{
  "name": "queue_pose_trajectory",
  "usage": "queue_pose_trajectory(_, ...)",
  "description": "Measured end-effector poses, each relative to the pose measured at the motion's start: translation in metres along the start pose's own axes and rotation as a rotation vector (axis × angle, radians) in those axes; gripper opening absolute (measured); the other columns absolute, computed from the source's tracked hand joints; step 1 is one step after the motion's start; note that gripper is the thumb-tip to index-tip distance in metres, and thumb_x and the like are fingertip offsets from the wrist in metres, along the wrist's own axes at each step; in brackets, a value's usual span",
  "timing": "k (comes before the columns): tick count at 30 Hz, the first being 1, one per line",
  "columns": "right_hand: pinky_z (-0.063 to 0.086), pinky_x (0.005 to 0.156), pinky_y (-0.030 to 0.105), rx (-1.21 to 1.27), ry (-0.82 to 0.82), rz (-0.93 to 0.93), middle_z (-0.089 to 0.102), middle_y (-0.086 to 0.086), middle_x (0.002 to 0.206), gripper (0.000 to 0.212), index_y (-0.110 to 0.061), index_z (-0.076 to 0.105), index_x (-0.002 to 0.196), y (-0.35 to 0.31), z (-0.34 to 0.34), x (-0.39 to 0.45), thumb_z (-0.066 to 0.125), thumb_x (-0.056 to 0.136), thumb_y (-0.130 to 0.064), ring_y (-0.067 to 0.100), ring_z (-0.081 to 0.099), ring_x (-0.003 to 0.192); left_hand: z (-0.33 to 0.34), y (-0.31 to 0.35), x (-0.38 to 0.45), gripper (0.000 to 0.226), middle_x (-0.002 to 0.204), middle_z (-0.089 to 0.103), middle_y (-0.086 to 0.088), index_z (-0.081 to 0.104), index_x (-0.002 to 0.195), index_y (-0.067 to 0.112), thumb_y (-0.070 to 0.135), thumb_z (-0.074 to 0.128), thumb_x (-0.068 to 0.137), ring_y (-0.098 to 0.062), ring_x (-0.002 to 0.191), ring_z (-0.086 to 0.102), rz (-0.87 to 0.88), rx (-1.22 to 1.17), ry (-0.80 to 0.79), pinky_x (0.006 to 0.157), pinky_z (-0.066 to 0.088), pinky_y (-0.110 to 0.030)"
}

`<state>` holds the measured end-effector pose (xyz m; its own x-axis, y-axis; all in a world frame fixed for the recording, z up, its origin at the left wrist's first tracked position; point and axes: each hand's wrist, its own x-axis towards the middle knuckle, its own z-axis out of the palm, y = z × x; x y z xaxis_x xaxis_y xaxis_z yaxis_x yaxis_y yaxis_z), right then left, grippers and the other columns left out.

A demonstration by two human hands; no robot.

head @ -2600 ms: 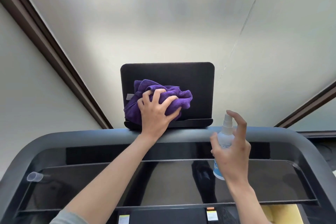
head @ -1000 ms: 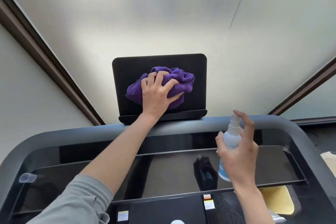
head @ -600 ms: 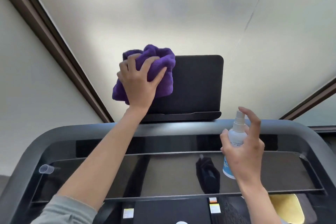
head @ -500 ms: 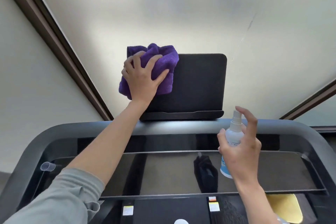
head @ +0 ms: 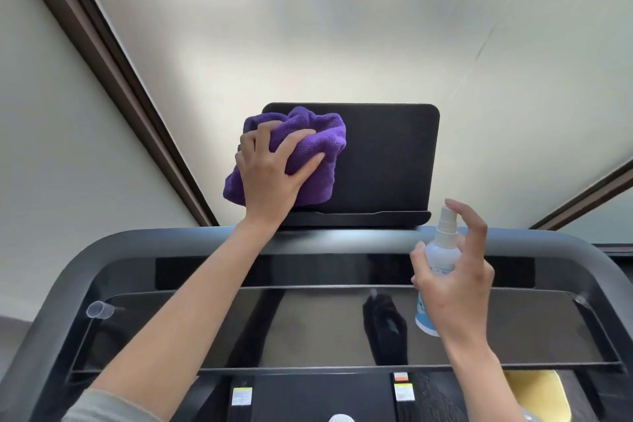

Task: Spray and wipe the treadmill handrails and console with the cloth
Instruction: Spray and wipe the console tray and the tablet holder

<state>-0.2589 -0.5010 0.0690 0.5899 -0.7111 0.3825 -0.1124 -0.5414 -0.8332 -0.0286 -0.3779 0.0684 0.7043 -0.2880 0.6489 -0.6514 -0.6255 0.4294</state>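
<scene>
The left hand (head: 270, 175) presses a bunched purple cloth (head: 310, 147) against the left part of the upright black screen (head: 387, 161) that stands on the far edge of the treadmill console (head: 325, 325). Its fingers are spread and curled over the wad, thumb out toward the right, so it is holding the cloth and pushing it flat to the panel at once. The cloth overhangs the screen's left edge and covers its upper left corner; its lower fold hangs just above the narrow ledge (head: 356, 217) at the screen's base.

The right hand (head: 455, 281) holds a small white spray bottle (head: 440, 260) upright over the right part of the console, fingers and thumb wrapped round the body, the index finger raised and arched over the nozzle (whether it touches the pump head cannot be told). The nozzle stands near the screen's lower right corner.

The console's glossy dark surface reflects the bottle and hand. A curved grey handrail (head: 342, 240) frames the console along its far edge and bends down both sides. A small clear cap-like piece (head: 99, 310) sits at the console's left edge. At the near edge there are small white and orange stickers (head: 403, 387), and a yellow pad (head: 537, 394) shows near the right corner.
</scene>
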Motion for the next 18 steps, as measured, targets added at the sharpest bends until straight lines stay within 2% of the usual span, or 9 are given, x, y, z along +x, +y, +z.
queue_pose_trajectory(2, 0.051, 0.051, 0.032, -0.002, -0.003, -0.003, 0.056, 0.009, 0.064, 0.066, -0.036, 0.04, 0.127, 0.001, 0.003, -0.003, 0.066, 0.084, 0.007, 0.021, 0.055, 0.045, 0.013, -0.002, -0.015, 0.037, 0.125, 0.055, -0.004, 0.068, 0.115, 0.035, 0.053, 0.065, 0.083, -0.034, 0.111, 0.046, 0.078, 0.078, -0.136, 0.089, 0.038, -0.045)
queue_pose_trajectory(4, 0.051, 0.05, 0.029, -0.005, -0.014, -0.006, 0.057, 0.006, 0.067, 0.066, -0.033, 0.041, 0.128, 0.001, 0.007, -0.008, 0.066, 0.083, 0.007, 0.021, 0.055, 0.047, 0.021, -0.008, -0.038, 0.036, 0.122, 0.059, -0.009, 0.071, 0.111, 0.03, 0.048, 0.072, 0.08, -0.039, 0.106, 0.051, 0.118, 0.164, -0.184, 0.086, 0.041, -0.05)
queue_pose_trajectory(6, 0.051, 0.051, 0.028, -0.008, -0.021, -0.002, 0.057, 0.003, 0.069, 0.066, -0.032, 0.041, 0.129, 0.0, 0.008, -0.011, 0.067, 0.083, 0.007, 0.021, 0.055, 0.047, 0.02, -0.012, -0.051, 0.031, 0.113, 0.063, -0.01, 0.073, 0.104, 0.026, 0.046, 0.071, 0.081, -0.039, 0.096, 0.056, 0.089, 0.158, -0.173, 0.081, 0.046, -0.051)
queue_pose_trajectory(9, 0.051, 0.051, 0.029, -0.004, -0.012, -0.002, 0.056, 0.0, 0.069, 0.067, -0.033, 0.041, 0.129, 0.0, 0.004, -0.012, 0.068, 0.082, 0.007, 0.021, 0.054, 0.047, 0.008, -0.012, -0.055, 0.032, 0.105, 0.065, -0.008, 0.074, 0.099, 0.025, 0.049, 0.059, 0.085, -0.035, 0.087, 0.058, 0.055, 0.088, -0.147, 0.075, 0.049, -0.048)
queue_pose_trajectory(13, 0.051, 0.053, 0.027, -0.007, 0.016, 0.009, 0.058, 0.006, 0.067, 0.066, -0.034, 0.041, 0.128, 0.001, -0.004, -0.009, 0.068, 0.083, 0.005, 0.02, 0.056, 0.047, -0.004, -0.01, -0.064, 0.03, 0.112, 0.058, -0.003, 0.071, 0.106, 0.03, 0.05, 0.059, 0.087, -0.026, 0.102, 0.049, -0.074, -0.03, 0.033, 0.089, 0.04, -0.041)
queue_pose_trajectory(15, 0.052, 0.053, 0.031, -0.021, 0.01, 0.008, 0.058, 0.006, 0.068, 0.066, -0.035, 0.04, 0.128, 0.001, -0.005, -0.008, 0.068, 0.083, 0.005, 0.021, 0.056, 0.047, 0.006, 0.005, -0.068, 0.03, 0.118, 0.056, -0.002, 0.069, 0.111, 0.034, 0.05, 0.058, 0.089, -0.025, 0.106, 0.046, -0.076, -0.035, 0.015, 0.089, 0.032, -0.038)
queue_pose_trajectory(18, 0.052, 0.053, 0.031, -0.026, 0.004, -0.007, 0.058, -0.001, 0.072, 0.067, -0.034, 0.04, 0.128, 0.001, -0.004, -0.007, 0.069, 0.083, 0.005, 0.019, 0.057, 0.048, 0.038, 0.04, -0.067, 0.024, 0.117, 0.06, -0.001, 0.071, 0.106, 0.037, 0.049, 0.062, 0.087, -0.03, 0.104, 0.052, 0.005, 0.106, -0.076, 0.082, 0.035, -0.042)
